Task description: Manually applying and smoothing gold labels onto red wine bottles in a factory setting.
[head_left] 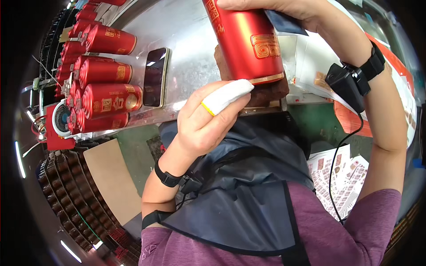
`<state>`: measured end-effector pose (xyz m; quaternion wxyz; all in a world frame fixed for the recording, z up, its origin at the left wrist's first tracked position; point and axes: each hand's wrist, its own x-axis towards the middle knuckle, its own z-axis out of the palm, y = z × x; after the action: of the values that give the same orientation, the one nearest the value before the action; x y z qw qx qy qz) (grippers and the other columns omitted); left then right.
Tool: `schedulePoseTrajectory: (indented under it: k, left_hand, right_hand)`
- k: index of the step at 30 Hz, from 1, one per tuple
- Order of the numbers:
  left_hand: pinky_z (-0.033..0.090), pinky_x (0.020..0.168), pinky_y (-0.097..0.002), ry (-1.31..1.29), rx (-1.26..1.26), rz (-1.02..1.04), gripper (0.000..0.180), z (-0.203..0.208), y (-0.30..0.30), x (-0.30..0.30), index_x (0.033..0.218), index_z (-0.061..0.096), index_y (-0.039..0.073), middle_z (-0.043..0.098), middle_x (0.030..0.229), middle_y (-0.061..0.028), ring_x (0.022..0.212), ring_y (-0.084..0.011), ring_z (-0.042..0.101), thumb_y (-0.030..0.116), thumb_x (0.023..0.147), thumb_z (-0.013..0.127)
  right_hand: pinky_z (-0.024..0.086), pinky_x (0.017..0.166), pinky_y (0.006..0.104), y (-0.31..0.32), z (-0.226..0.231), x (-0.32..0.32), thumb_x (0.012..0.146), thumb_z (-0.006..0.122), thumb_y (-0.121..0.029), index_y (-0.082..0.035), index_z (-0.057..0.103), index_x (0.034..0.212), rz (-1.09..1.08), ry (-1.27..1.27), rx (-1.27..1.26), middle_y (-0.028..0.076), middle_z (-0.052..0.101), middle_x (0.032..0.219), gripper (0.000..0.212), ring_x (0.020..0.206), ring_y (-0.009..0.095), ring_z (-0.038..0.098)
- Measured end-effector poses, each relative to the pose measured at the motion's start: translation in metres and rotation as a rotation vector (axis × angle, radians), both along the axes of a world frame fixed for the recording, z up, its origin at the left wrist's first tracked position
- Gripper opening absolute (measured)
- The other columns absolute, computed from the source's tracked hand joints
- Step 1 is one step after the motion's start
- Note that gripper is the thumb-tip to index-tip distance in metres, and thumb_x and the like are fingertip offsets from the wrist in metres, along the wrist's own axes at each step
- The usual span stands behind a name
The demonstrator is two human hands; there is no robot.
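A shiny red bottle (pixel 242 44) with raised gold emblems and a gold band at its base lies slanted over a brown block (pixel 277 91). My right hand (pixel 266 5) grips it near the top edge of the view, where its upper end runs out of sight. Beneath that hand a flat dark blue piece, perhaps cloth (pixel 286 22), pokes out. My left hand (pixel 208 115) is closed at the bottle's base. A white finger sleeve (pixel 228 96) with a yellow rim covers one of its fingers, touching the gold band; the thumb is hidden.
Several similar red bottles (pixel 111 101) lie stacked along the left, beside a phone (pixel 155 77) on the metal worktop (pixel 186 35). A small fan (pixel 61 119) stands at their near end. Lower left are a cardboard sheet (pixel 111 177) and brown racks (pixel 66 195). Printed sheets (pixel 339 173) lie right.
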<state>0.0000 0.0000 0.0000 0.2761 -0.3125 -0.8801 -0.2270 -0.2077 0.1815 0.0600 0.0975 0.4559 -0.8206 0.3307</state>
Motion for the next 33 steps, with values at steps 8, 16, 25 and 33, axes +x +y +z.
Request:
schedulePoseTrajectory:
  k: [8, 16, 25, 33]
  left_hand:
    - [0.06, 0.085, -0.039, 0.026, 0.048, 0.063, 0.042, -0.007, 0.003, 0.005, 0.104, 0.076, -0.004, 0.073, 0.113, -0.0147, 0.101, -0.0307, 0.069, -0.005, 0.062, 0.075]
    - [0.057, 0.087, -0.039, 0.052, 0.11, 0.113, 0.036, -0.012, 0.015, 0.009, 0.107, 0.076, -0.002, 0.074, 0.114, -0.0148, 0.098, -0.0307, 0.07, -0.01, 0.072, 0.075]
    - [0.06, 0.083, -0.0372, 0.101, 0.041, 0.136, 0.041, -0.009, 0.017, 0.01, 0.108, 0.077, -0.003, 0.074, 0.114, -0.0154, 0.099, -0.0304, 0.07, -0.01, 0.067, 0.076]
    - [0.06, 0.085, -0.0387, 0.151, 0.135, 0.121, 0.037, -0.022, 0.013, 0.012, 0.109, 0.076, -0.004, 0.073, 0.116, -0.0161, 0.102, -0.0314, 0.07, -0.008, 0.072, 0.074]
  right_hand:
    - [0.054, 0.083, 0.037, -0.002, -0.011, 0.001, 0.075, 0.087, -0.038, -0.004, 0.073, 0.108, 0.156, -0.346, -0.23, 0.014, 0.071, 0.099, 0.05, 0.092, 0.024, 0.068]
    - [0.054, 0.085, 0.0373, -0.003, -0.014, 0.011, 0.075, 0.087, -0.035, -0.004, 0.072, 0.113, 0.147, -0.497, -0.33, 0.014, 0.069, 0.106, 0.051, 0.097, 0.023, 0.066]
    - [0.054, 0.09, 0.0373, -0.006, -0.012, 0.012, 0.077, 0.087, -0.029, -0.004, 0.068, 0.121, 0.09, -0.528, -0.286, 0.013, 0.065, 0.116, 0.054, 0.106, 0.022, 0.063]
    - [0.059, 0.087, 0.0311, -0.013, -0.013, 0.019, 0.088, 0.082, -0.026, -0.002, 0.063, 0.128, 0.082, -1.205, -0.257, 0.01, 0.072, 0.113, 0.051, 0.099, 0.018, 0.071]
